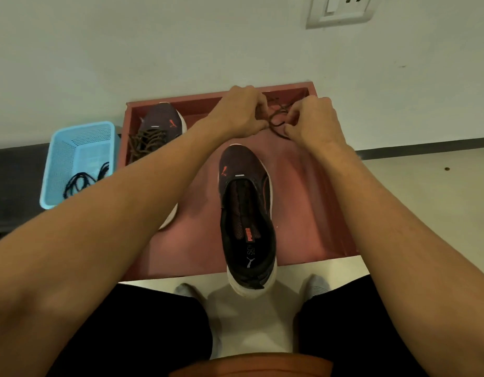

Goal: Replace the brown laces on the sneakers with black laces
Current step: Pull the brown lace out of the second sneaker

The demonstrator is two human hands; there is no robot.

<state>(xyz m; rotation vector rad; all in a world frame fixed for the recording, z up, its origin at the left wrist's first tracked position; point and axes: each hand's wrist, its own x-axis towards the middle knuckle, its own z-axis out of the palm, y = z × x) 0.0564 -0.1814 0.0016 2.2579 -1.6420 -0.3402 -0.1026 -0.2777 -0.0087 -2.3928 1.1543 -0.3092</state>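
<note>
Left hand (239, 112), right hand (313, 118): grip pinched round thin brown cord lace (276, 123) beyond toe of dark knit sneaker (246, 213); limp, light, probably best taken near tips.

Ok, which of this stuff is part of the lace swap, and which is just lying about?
Part of the job: brown lace pinched by left hand and right hand; unlaced sneaker; brown-laced sneaker; black laces in the blue basket.
Just lying about: red tray; wall socket.
</note>
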